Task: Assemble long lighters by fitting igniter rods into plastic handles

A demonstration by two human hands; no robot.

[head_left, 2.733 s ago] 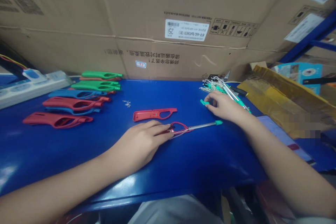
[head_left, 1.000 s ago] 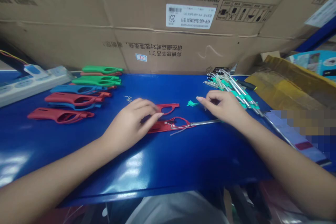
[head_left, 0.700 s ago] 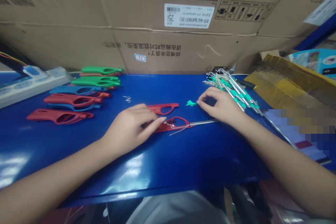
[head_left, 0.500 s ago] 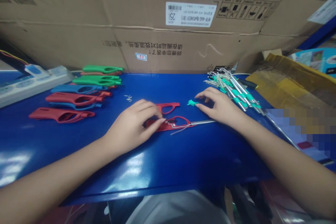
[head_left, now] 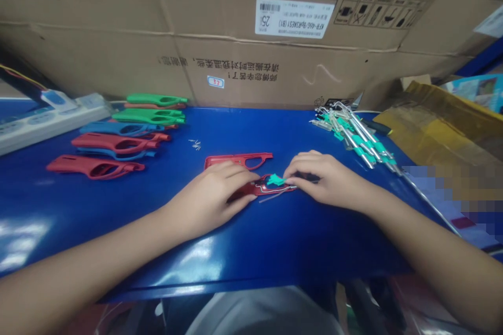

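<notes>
In the middle of the blue table, my left hand [head_left: 220,193] grips the rear of a red lighter casing half [head_left: 247,188], thumb and fingers on its two sides. A thin wire and a clear tube run along this half. Above its finger loop is a small green plastic trigger [head_left: 276,180], pinched in the fingertips of my right hand [head_left: 318,175]. Whether the trigger touches the casing I cannot tell. A second red casing half [head_left: 239,160] lies just behind, partly covered by my left hand. My right fingers hide most of the metal tube.
Several red, blue and green casings [head_left: 98,166] are piled at left beside a white power strip [head_left: 51,120]. Tiny pins [head_left: 195,144] lie behind my left hand. Metal tubes with green parts [head_left: 357,136] are heaped at right. A cardboard box [head_left: 220,21] stands along the back.
My right hand has picked up the green trigger from the table and brought it left and nearer, over the red casing half. The left hand stays on the casing.
</notes>
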